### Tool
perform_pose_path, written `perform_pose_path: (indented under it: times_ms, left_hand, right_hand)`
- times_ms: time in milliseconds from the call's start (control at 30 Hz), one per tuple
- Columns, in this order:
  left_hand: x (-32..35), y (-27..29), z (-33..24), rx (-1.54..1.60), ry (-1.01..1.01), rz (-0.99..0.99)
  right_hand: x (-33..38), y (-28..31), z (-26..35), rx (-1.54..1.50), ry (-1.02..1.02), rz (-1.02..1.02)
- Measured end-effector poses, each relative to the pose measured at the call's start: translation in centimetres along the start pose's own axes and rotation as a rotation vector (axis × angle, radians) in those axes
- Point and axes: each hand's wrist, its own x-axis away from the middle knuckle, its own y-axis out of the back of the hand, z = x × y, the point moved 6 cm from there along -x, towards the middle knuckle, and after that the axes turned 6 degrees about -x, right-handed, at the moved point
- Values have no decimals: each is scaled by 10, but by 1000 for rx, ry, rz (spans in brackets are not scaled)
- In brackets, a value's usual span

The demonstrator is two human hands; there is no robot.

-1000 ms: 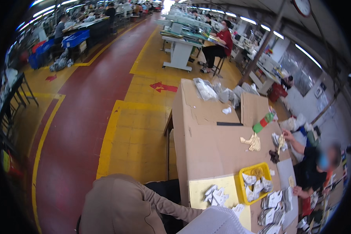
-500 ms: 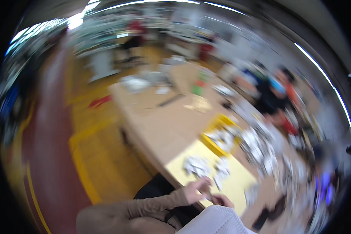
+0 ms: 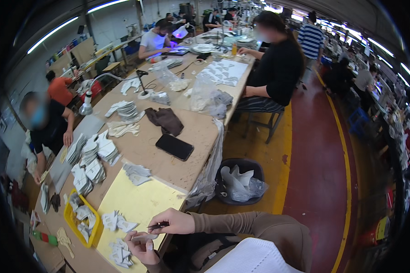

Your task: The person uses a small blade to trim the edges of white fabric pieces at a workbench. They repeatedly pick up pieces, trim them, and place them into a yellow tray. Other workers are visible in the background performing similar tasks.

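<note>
Head view: gripping a slender dark tool (image 3: 158, 225) in the right hand (image 3: 179, 221) and pinching a small pale piece (image 3: 145, 237) in the left hand (image 3: 141, 249), near white cut pieces (image 3: 125, 224) on a yellow sheet (image 3: 146, 195) covering part of the tabletop (image 3: 200, 129). Perhaps risking a nick, from holding the tool so close to the left hand, or a dropped piece, from pinching so small a thing near the tabletop's edge.

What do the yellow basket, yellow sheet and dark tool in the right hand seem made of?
Yellow basket: probably smooth plastic, from its even colour and moulded rim.
Yellow sheet: likely matte paper or card, lying flat without shine.
Dark tool: possibly metal, given its slim pointed end; finish too small to tell.
</note>
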Motion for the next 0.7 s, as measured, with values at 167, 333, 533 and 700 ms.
perform_pose_path:
  times_ms: [167,333,533,700]
  left_hand:
    - [-5,-5,12,-132,69,-20]
    - [-17,10,33,-136,217,-74]
    - [-29,12,32,-63,271,-121]
    - [-53,19,33,-9,207,-113]
  right_hand:
    - [1,18,-10,-90,24,-118]
    - [-11,18,-22,-78,-16,-115]
    - [-35,20,-23,-49,-40,-119]
    - [-59,17,-16,19,-20,-98]
